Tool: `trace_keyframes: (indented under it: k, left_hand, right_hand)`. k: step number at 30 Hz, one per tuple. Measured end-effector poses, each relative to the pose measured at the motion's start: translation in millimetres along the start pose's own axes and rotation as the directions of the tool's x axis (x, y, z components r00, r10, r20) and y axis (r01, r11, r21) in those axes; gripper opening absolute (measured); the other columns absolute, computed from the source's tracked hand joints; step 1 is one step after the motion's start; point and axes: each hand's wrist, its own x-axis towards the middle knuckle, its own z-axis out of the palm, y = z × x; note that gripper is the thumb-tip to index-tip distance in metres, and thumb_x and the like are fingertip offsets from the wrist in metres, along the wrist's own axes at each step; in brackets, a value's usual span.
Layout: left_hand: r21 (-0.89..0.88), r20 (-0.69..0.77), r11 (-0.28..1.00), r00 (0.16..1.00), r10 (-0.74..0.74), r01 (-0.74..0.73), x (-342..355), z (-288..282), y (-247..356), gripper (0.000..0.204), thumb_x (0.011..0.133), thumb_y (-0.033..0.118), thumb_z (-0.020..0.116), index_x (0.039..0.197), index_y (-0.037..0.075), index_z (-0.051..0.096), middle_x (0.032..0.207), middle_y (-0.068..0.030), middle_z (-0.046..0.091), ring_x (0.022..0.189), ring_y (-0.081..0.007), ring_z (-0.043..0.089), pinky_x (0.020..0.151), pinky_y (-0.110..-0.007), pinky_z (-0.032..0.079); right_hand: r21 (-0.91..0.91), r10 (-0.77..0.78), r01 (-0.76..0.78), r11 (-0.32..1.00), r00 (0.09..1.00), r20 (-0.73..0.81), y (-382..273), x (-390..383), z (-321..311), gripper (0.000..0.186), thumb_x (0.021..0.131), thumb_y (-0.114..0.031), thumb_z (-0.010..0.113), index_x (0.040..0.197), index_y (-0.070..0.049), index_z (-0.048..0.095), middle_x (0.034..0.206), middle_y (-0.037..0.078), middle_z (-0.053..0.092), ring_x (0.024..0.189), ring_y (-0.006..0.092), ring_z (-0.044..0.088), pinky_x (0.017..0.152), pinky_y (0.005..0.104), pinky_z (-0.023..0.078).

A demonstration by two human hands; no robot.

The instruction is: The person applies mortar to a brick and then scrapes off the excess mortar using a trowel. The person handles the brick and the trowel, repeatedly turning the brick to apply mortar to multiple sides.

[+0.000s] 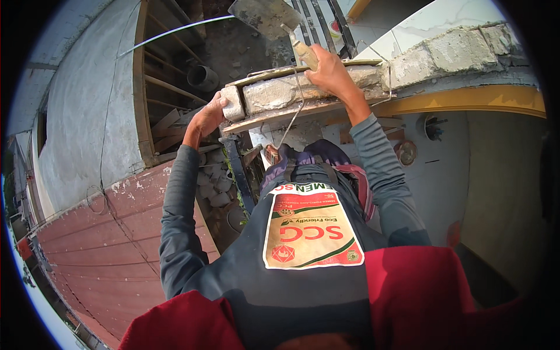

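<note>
My left hand (pixel 208 119) is closed around the outer end of a small pale brick piece (pixel 234 104), which stands at the left end of a low brick course. A dark narrow gap separates this piece from the long rough brick (pixel 274 94) to its right. My right hand (pixel 332 74) grips the handle of a trowel (pixel 265 17) just above the course. The trowel's flat, mortar-stained blade points away to the upper left. A thin wooden board (pixel 286 115) runs along the near side of the bricks, and a bent wire (pixel 301 105) loops over them.
More mortared blocks (pixel 461 53) continue at the right above a yellow beam (pixel 472 100). A bucket (pixel 202 78) lies far below at the left, near wooden framing. Dark metal bars (pixel 318 23) stand beyond the course. Below right, a round container (pixel 406 151) rests on a pale floor.
</note>
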Motion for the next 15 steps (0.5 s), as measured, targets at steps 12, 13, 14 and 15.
trace_keyframes:
  k: [12, 13, 14, 15]
  left_hand:
    - [-0.092, -0.013, 0.995, 1.000, -0.026, 0.025, 15.9, -23.4, -20.2, 0.092, 0.084, 0.049, 0.078, 0.153, 0.004, 0.037, 0.152, -0.0109, 0.048, 0.140, -0.0287, 0.045, 0.119, -0.046, 0.032]
    - [-0.084, -0.033, 0.996, 0.999, -0.010, 0.007, 14.7, -19.7, -19.1, 0.092, 0.084, 0.049, 0.078, 0.153, 0.004, 0.037, 0.152, -0.0113, 0.048, 0.140, -0.0291, 0.045, 0.119, -0.046, 0.032]
    - [-0.086, -0.003, 0.996, 1.000, -0.015, 0.015, 14.9, -27.5, -18.4, 0.093, 0.084, 0.050, 0.078, 0.153, 0.005, 0.036, 0.153, -0.0114, 0.047, 0.140, -0.0293, 0.045, 0.119, -0.047, 0.032]
    - [-0.075, 0.008, 0.997, 1.000, -0.019, 0.019, 15.3, -23.4, -13.9, 0.093, 0.084, 0.051, 0.077, 0.154, 0.005, 0.036, 0.154, -0.0114, 0.046, 0.140, -0.0292, 0.045, 0.119, -0.047, 0.032]
  right_hand:
    - [0.025, -0.067, 0.067, 0.997, 0.997, -0.037, 33.9, 15.4, 42.7, 0.041, 0.084, -0.018, 0.076, 0.114, 0.000, 0.055, 0.086, 0.031, 0.068, 0.087, 0.0479, 0.068, 0.073, 0.0494, 0.053]
    - [-0.014, -0.044, 0.044, 0.999, 0.997, -0.058, 32.5, 12.6, 42.4, 0.038, 0.086, -0.020, 0.074, 0.113, 0.000, 0.056, 0.089, 0.031, 0.068, 0.086, 0.0478, 0.068, 0.072, 0.0496, 0.053]
    - [0.013, -0.048, 0.049, 0.999, 0.995, -0.084, 30.3, 15.0, 44.2, 0.037, 0.085, -0.018, 0.076, 0.112, 0.000, 0.057, 0.090, 0.029, 0.069, 0.086, 0.0468, 0.068, 0.073, 0.0485, 0.053]
    - [0.005, -0.047, 0.048, 0.999, 0.995, -0.092, 30.4, 14.9, 42.7, 0.037, 0.084, -0.016, 0.077, 0.112, 0.000, 0.057, 0.090, 0.027, 0.070, 0.087, 0.0451, 0.069, 0.074, 0.0474, 0.054]
